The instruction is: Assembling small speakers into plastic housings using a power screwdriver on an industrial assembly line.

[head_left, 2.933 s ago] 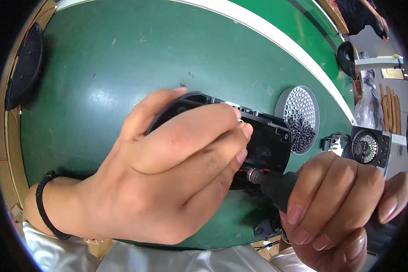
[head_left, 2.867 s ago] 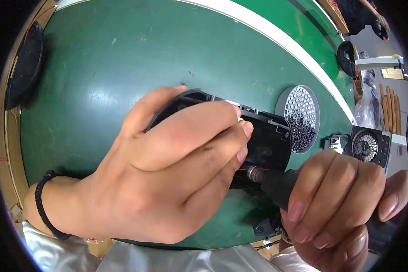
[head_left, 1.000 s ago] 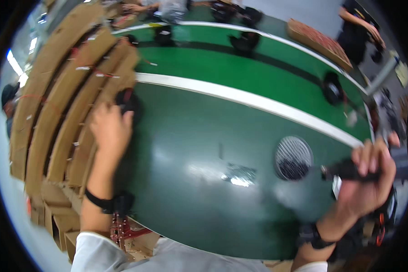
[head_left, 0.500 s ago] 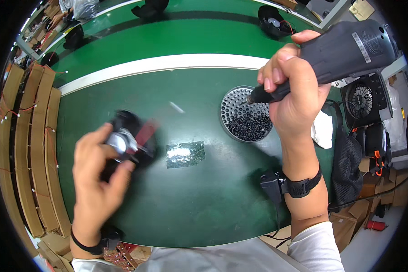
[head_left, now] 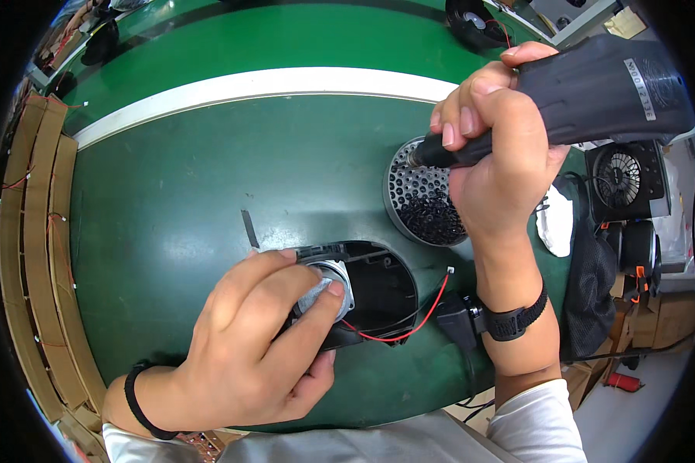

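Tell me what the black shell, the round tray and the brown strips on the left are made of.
Black shell: probably plastic, smooth and slightly glossy; thin walls with moulded-looking ribs suggest it.
Round tray: grey with a slight sheen and a holed floor; metal or plastic, I can't tell.
Brown strips: likely cardboard, given the matte tan surface.

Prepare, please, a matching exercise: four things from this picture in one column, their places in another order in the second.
1. Power tool
2. Small black screws
3. Round silver part
4. Cardboard strips

A. At the picture's left side
B. In the round tray
C. In the right hand
D. In the left hand's fingers

Pairs: 1-C, 2-B, 3-D, 4-A
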Demonstrator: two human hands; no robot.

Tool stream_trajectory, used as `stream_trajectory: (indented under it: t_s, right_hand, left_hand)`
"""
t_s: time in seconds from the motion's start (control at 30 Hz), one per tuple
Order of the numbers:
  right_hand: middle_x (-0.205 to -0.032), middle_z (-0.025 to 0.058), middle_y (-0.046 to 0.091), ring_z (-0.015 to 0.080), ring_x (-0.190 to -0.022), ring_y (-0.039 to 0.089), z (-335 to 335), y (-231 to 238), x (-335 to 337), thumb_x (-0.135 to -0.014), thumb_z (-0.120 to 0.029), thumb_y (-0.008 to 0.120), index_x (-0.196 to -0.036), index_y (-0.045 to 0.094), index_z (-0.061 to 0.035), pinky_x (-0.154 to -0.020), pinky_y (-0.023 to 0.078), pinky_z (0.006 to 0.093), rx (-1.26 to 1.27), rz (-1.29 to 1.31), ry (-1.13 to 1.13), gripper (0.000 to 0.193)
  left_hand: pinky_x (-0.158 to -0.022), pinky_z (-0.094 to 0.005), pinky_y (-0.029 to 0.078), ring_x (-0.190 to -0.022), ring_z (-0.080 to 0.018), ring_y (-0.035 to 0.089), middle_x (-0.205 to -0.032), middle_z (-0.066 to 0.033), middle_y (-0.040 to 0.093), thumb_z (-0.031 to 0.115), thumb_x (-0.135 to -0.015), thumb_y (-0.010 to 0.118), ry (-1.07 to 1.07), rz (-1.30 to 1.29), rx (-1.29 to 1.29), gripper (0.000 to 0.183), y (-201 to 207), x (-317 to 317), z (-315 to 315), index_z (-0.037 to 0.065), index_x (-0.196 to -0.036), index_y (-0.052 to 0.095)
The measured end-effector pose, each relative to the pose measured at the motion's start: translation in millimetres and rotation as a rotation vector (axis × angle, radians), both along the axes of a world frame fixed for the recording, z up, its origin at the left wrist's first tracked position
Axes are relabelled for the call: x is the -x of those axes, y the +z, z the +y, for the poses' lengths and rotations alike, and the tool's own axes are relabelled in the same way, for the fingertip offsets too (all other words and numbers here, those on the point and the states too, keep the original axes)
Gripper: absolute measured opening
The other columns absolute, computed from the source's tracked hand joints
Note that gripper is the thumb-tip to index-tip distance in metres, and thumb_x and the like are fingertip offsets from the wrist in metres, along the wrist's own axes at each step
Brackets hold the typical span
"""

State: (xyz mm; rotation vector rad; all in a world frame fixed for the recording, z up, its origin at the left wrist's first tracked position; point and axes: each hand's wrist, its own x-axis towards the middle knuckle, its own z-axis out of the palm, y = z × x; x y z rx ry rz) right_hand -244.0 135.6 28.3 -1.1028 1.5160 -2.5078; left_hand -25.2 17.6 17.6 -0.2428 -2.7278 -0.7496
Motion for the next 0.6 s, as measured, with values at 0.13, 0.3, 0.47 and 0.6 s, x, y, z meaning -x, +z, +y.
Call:
stream_trajectory:
  t_s: [0.13, 0.3, 0.47, 0.6]
  right_hand:
    - [-0.068, 0.0060, 0.048, 0.0160, -0.052, 0.046, 2, -2, 1, -0.087, -0.004, 0.053, -0.116, 0.047, -0.0017, -0.056, 0.046, 0.0371, 0.037, -0.014, 0.039, 0.030]
    - [-0.068, 0.0058, 0.048, 0.0165, -0.053, 0.046, 0, -1, -1, -0.088, -0.005, 0.052, -0.116, 0.047, -0.0021, -0.057, 0.046, 0.0370, 0.026, 0.023, 0.061, 0.028]
    - [-0.070, 0.0057, 0.048, 0.0164, -0.055, 0.046, 6, -7, 7, -0.090, -0.009, 0.051, -0.119, 0.046, -0.0012, -0.061, 0.046, 0.0370, -0.072, 0.021, -0.040, 0.031]
    - [-0.071, 0.0030, 0.045, 0.0144, -0.058, 0.046, 20, 9, 13, -0.092, -0.014, 0.054, -0.121, 0.046, -0.0028, -0.065, 0.046, 0.0376, -0.040, 0.091, 0.026, 0.032]
  left_hand:
    - [-0.096, -0.0493, 0.051, -0.113, -0.0427, 0.058, -0.119, -0.0201, 0.064, 0.016, -0.063, 0.077, -0.018, 0.019, 0.010, 0.057, -4, -1, -6, 0.001, -0.118, 0.071]
    - [-0.096, -0.0498, 0.052, -0.112, -0.0426, 0.059, -0.119, -0.0201, 0.065, 0.017, -0.064, 0.076, -0.028, 0.050, 0.022, 0.057, -8, -2, -5, 0.001, -0.118, 0.072]
    - [-0.096, -0.0490, 0.052, -0.111, -0.0427, 0.060, -0.119, -0.0201, 0.067, 0.019, -0.065, 0.076, -0.040, 0.064, 0.056, 0.057, -8, -4, -4, 0.000, -0.118, 0.071]
    - [-0.094, -0.0482, 0.053, -0.111, -0.0428, 0.060, -0.120, -0.0200, 0.067, 0.019, -0.070, 0.073, -0.025, 0.115, 0.114, 0.052, -19, -3, -6, -0.001, -0.117, 0.071]
